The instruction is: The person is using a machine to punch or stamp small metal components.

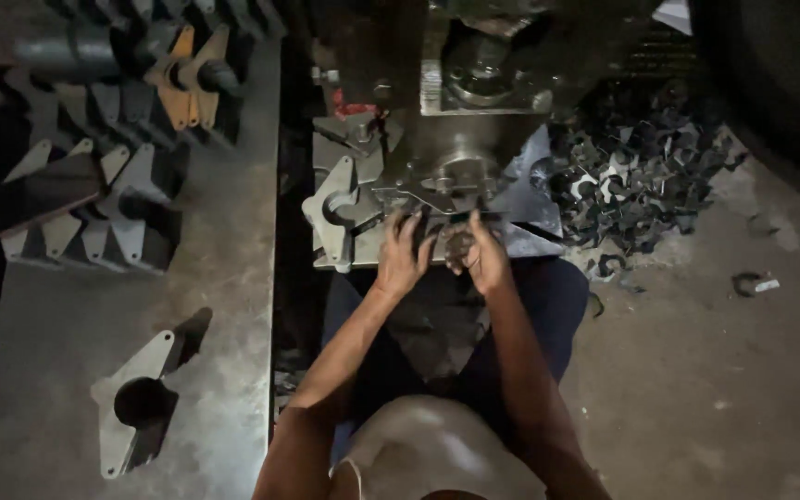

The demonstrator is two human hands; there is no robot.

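Both my hands reach forward to the bed of a metal press (474, 111). My left hand (402, 255) rests with spread fingers on the front edge of the press table (363, 250), fingertips touching a flat grey metal part (437, 199) under the ram. My right hand (477, 255) is beside it, fingers curled around a small dark metal piece at the part's near edge. A stack of triangular metal blanks (331, 208) with a round notch stands just left of my left hand.
A long steel bench (224, 278) on the left carries rows of stacked triangular blanks (94, 213) and one short stack (141, 403) near me. A heap of dark metal offcuts (636, 185) lies on the concrete floor to the right.
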